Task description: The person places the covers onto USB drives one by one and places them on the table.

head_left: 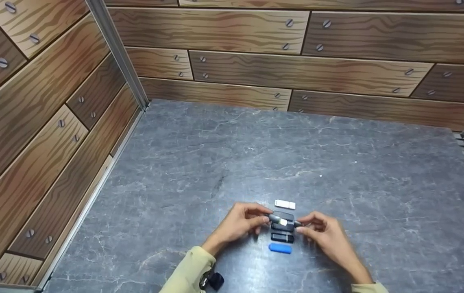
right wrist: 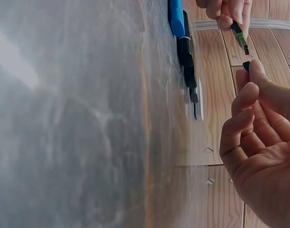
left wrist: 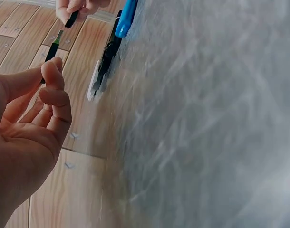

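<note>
My left hand (head_left: 240, 221) pinches a black and green USB flash drive (left wrist: 52, 51) between thumb and fingertips, its metal plug bare and pointing toward the right hand. Between the fingertips of my right hand (head_left: 324, 233) is a small black cap (right wrist: 246, 66), a short gap away from the plug. Both pieces are held above a column of flash drives on the table. A white flash drive (head_left: 285, 204) lies farthest, dark items (head_left: 284, 215) lie partly hidden under the held drive, then come a black flash drive (head_left: 282, 237) and a blue flash drive (head_left: 280, 248) nearest me.
The grey marbled tabletop (head_left: 232, 162) is bounded by wood-patterned walls (head_left: 240, 73) at the back and left. A metal post (head_left: 120, 53) stands in the back left corner. On the left wrist sits a black strapped device (head_left: 212, 280).
</note>
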Available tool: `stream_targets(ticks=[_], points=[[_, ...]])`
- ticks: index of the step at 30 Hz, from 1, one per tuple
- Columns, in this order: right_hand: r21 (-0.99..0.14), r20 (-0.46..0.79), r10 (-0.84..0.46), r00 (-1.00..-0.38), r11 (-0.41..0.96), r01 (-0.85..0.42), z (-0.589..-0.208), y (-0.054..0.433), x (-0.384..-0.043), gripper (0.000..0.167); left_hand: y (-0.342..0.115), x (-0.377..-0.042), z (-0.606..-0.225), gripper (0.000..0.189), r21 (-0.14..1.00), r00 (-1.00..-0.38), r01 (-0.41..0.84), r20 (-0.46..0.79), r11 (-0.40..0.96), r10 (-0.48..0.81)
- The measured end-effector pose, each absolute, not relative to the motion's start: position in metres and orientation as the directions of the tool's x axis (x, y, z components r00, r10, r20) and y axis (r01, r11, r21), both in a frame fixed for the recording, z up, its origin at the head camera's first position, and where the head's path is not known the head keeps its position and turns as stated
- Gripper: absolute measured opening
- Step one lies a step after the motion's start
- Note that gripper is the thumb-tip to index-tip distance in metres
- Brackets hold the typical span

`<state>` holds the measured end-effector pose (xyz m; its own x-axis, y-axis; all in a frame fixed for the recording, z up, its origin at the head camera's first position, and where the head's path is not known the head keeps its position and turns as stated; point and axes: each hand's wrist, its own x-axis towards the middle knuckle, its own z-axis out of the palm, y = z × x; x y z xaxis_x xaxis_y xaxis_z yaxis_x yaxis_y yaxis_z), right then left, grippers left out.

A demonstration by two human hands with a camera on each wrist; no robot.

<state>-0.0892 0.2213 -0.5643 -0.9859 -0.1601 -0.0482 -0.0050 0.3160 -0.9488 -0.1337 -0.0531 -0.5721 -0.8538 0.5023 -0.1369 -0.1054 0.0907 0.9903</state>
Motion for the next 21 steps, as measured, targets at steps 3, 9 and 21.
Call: stream_targets(ticks=[3, 9, 21], points=[[-0.952, -0.031, -0.172, -0.985, 0.304, -0.023, -0.5647, 0.22, -0.089, 0.024, -0.0509, -0.132, -0.5723, 0.025, 0.989, -0.852, -0.119, -0.149, 0.092, 0.502], [-0.953, 0.012, -0.192, -0.981, 0.296, -0.069, -0.5669, 0.2203, -0.0882, 0.02, -0.0473, -0.1301, -0.5726, 0.025, 0.989, -0.84, -0.139, -0.146, 0.053, 0.522], [-0.959, 0.003, -0.221, -0.975, 0.277, -0.066, -0.5662, 0.2203, -0.0862, 0.019, -0.0427, -0.1286, -0.5723, 0.024, 0.993, -0.839, -0.099, -0.121, 0.069, 0.531]])
